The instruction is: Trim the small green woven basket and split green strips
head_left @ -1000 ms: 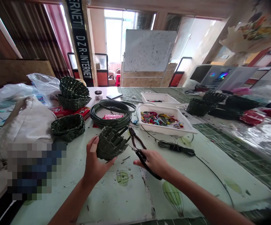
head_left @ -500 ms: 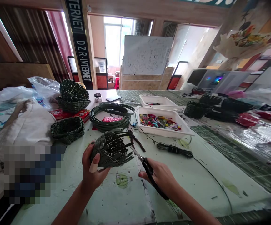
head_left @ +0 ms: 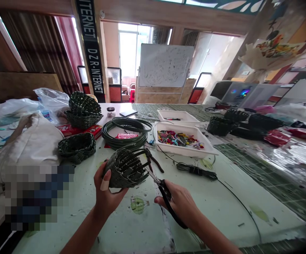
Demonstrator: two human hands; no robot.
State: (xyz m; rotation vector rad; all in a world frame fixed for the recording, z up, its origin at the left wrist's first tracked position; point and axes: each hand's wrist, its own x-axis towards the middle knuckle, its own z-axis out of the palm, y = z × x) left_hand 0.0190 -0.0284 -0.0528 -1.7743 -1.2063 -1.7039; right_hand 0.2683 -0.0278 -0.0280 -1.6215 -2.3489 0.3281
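My left hand [head_left: 105, 192] is closed around a small dark green woven basket [head_left: 125, 168], held on its side above the table with loose strand ends pointing right. My right hand [head_left: 180, 204] grips black-handled scissors [head_left: 166, 195], whose blades reach up-left to the strand ends at the basket's open rim. A pair of dark pliers [head_left: 153, 160] lies on the table just behind the basket.
A coil of green cord [head_left: 126, 133] and a white tray of coloured bits [head_left: 180, 139] lie behind. Finished baskets [head_left: 76, 145] sit at the left and at the far right [head_left: 219, 125]. A cord bundle [head_left: 196, 170] trails right. A cloth bag [head_left: 23, 141] lies left.
The basket has been turned in my left hand and lowered slightly. My right hand with the scissors drew nearer to me, its blades staying at the strand ends.
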